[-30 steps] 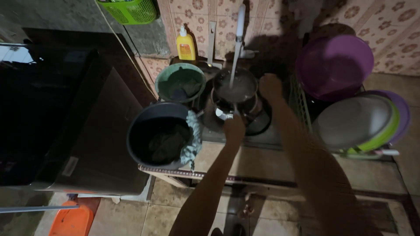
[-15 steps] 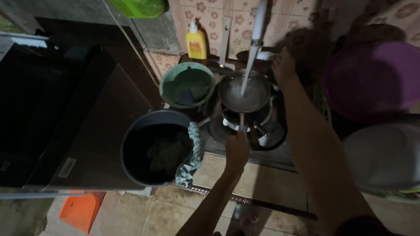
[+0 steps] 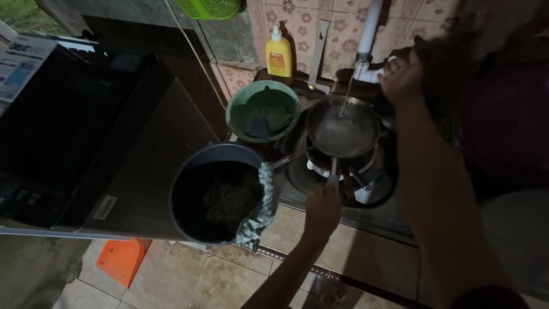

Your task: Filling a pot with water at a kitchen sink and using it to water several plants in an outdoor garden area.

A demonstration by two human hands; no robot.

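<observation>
While water runs down, the left hand (image 3: 321, 207) grips the handle of a small metal pan (image 3: 342, 127) and holds it under the white tap (image 3: 366, 54). The right hand (image 3: 402, 77) is up at the tap, fingers wrapped around it. The pan sits over the sink (image 3: 377, 191). Beside it stands a green bucket (image 3: 262, 111). Nearer is a dark bucket (image 3: 214, 191) with a checked cloth (image 3: 260, 209) on its rim. A yellow bottle (image 3: 278, 52) stands by the tiled wall.

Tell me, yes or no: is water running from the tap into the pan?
Yes, a thin stream falls from the white tap into the metal pan held by the left hand.
</observation>
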